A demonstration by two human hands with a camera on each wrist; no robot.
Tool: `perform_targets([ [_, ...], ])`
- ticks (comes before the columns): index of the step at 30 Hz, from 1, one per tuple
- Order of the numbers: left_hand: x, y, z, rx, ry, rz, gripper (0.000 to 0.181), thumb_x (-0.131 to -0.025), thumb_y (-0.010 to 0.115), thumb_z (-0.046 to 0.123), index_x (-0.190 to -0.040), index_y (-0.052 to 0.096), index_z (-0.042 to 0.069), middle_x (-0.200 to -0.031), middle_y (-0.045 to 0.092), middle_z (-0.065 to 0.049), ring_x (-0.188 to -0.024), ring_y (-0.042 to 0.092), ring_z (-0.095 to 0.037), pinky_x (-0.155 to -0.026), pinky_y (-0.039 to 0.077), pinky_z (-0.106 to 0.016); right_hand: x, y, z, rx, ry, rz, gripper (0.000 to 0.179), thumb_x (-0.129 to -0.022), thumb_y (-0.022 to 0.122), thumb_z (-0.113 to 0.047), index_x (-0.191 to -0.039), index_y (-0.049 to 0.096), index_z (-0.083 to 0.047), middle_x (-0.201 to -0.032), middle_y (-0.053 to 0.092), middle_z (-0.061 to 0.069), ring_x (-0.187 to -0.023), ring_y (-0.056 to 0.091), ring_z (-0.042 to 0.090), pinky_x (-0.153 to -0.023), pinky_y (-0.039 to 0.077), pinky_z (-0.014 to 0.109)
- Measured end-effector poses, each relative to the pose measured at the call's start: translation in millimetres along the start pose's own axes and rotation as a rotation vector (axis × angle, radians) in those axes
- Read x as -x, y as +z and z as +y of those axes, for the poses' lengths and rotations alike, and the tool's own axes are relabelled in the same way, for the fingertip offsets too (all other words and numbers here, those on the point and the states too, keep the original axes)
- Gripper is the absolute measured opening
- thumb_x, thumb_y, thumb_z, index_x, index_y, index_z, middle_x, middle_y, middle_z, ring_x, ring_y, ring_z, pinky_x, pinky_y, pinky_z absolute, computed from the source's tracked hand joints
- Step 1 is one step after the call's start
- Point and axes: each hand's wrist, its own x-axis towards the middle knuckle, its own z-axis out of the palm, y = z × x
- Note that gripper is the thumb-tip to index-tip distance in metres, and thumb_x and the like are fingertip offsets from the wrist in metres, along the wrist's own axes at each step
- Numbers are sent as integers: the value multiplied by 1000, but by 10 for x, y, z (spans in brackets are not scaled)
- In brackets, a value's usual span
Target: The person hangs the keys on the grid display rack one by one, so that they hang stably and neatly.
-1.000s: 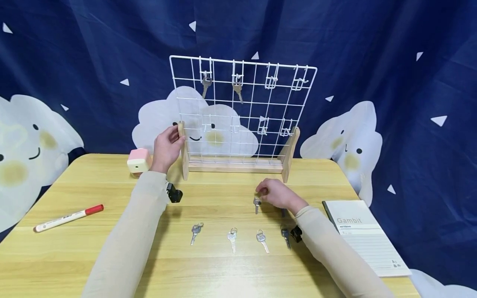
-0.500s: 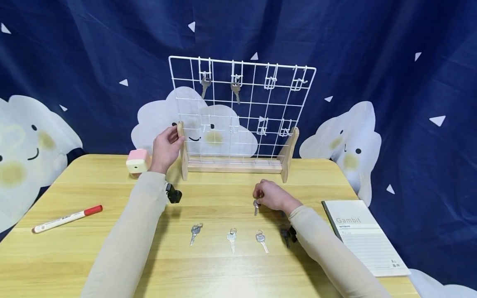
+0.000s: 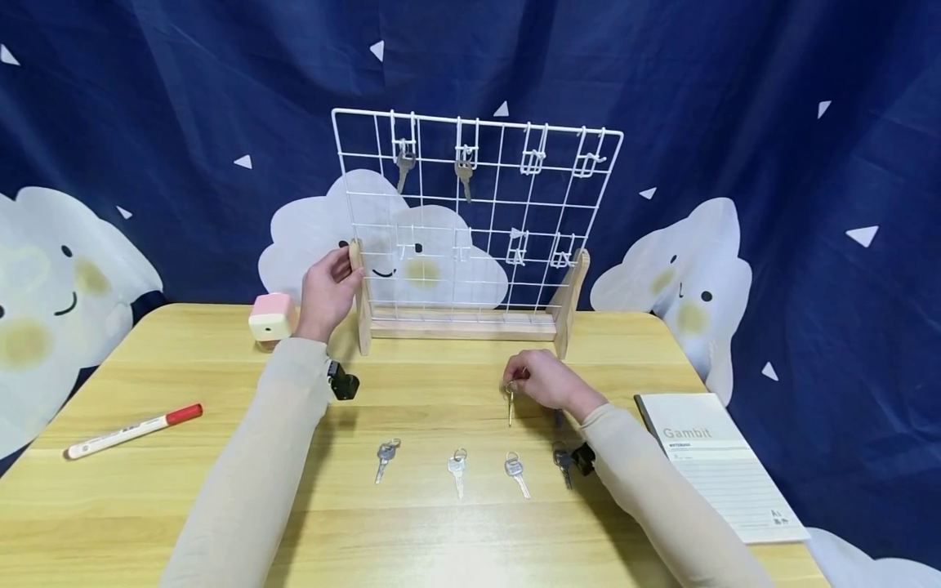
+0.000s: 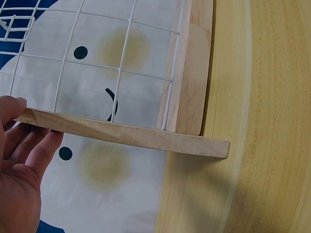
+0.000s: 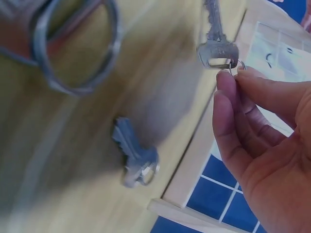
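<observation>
My left hand [image 3: 327, 296] grips the left wooden upright [image 4: 131, 135] of a white wire grid rack [image 3: 485, 282], thumb on one side and fingers on the other. Between the thumb and forefinger of my right hand [image 3: 546, 380] is the ring of a key [image 5: 218, 51]. That key hangs over the table in front of the rack, seen nearly edge-on in the head view. Two other keys, a left one [image 3: 405, 167] and a right one [image 3: 464, 175], hang from hooks in the grid's top row. Another key [image 5: 136, 153] lies on the table below my right hand.
Several ringed keys, one of them a silver key [image 3: 457, 472], lie in a row across the table [image 3: 331, 523]. Left are a red-capped marker [image 3: 136, 430] and a pink-and-cream box [image 3: 273, 318]; right is a notebook [image 3: 724, 465]. A blue curtain [image 3: 698, 90] hangs behind.
My right hand dips slightly left, then comes back right and up. The key it holds has turned from flat-on to nearly edge-on. My left hand stays on the upright.
</observation>
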Motion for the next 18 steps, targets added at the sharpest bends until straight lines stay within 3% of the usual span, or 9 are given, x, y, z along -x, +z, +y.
perform_targets([
  [10,-7,8,18,3,2,-4,47,-98,60,6,-143,48,1,-141,51,-20,-128,51,-29,-104,46,-31,46,-235,-94,-53,-39,57,15,-84,66,9,-88,71,-4,-83,67,1,-77,62,15,-69,56,29],
  [18,-5,11,24,-6,-16,-1,47,-98,59,7,-144,48,2,-141,51,-19,-128,51,-28,-105,46,-31,59,-481,-207,-148,-40,100,12,-86,66,10,-93,71,2,-88,67,11,-76,64,18,-69,58,30],
])
